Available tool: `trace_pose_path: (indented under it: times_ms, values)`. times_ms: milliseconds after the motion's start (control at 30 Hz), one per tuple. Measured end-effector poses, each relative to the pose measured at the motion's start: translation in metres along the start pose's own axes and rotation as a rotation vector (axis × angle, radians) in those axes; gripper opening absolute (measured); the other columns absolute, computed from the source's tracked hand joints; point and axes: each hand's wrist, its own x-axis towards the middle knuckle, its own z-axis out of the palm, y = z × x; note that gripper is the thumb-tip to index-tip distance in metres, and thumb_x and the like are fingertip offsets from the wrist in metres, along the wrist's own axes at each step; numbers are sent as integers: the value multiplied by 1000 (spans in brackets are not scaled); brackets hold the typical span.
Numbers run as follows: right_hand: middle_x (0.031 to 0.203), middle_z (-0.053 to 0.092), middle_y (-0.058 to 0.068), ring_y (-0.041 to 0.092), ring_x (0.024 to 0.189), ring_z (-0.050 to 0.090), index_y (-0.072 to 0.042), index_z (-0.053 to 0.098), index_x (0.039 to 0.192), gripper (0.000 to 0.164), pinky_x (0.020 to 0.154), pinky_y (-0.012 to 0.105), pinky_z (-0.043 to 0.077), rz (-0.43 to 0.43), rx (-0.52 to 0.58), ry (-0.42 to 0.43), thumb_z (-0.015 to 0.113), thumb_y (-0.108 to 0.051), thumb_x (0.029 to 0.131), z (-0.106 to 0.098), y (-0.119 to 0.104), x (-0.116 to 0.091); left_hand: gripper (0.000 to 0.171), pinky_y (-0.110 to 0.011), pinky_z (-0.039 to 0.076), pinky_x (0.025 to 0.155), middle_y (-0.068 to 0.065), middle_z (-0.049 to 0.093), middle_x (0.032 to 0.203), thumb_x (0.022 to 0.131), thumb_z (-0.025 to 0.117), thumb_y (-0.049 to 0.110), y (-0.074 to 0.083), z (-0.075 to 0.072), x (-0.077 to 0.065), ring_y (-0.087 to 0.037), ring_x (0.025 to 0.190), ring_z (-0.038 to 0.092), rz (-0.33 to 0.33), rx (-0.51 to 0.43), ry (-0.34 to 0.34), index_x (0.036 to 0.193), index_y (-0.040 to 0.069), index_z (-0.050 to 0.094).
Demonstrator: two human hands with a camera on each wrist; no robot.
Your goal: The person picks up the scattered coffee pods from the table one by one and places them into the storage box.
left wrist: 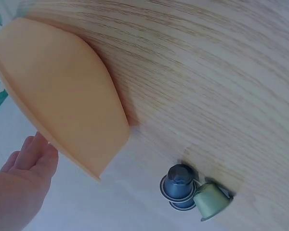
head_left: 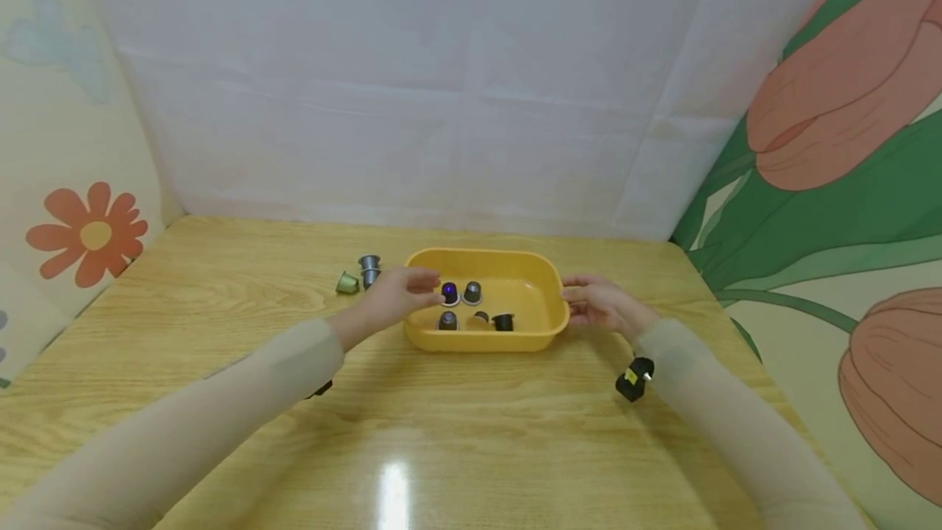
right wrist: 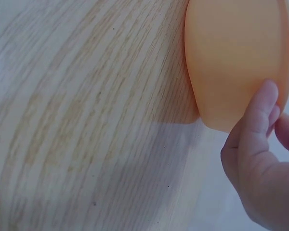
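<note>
Yellow tray [head_left: 478,340] — left grip [head_left: 393,294] apart over one edge [left wrist: 82,164], right grip [head_left: 605,305] touching, seemingly unclamped.

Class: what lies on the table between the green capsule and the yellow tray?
Two blue-grey capsules, as the left wrist and head views show.

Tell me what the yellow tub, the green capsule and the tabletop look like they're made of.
Yellow tub: probably plastic, satin; smooth, evenly coloured walls, rounded rim. Green capsule: likely aluminium, from its soft metallic sheen, though coated plastic is possible. Tabletop: wood or wood-look laminate, glossy; grain and a bright reflection show.
</note>
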Motion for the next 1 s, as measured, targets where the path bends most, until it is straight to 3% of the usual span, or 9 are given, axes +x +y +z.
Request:
trace_pose_path:
  times_ms: [667, 1000]
  values:
    - [83, 59, 5, 14, 71, 60, 10, 32, 138, 41, 62, 27, 56, -19, 13, -19, 45, 2, 100, -1, 1, -1, 48, -46, 47, 98, -27, 56, 131, 96, 63, 13, -16, -21, -16, -39, 119, 55, 26, -28, 83, 134, -12, 49]
    - [81, 60, 4, 14, 70, 60, 9, 36, 134, 36, 62, 27, 56, -25, 30, -36, 44, 3, 100, -1, 2, 1, 50, -47, 47, 98, -28, 53, 133, 96, 63, 13, -21, -29, -24, -40, 120, 54, -5, -16, 91, 137, -11, 46]
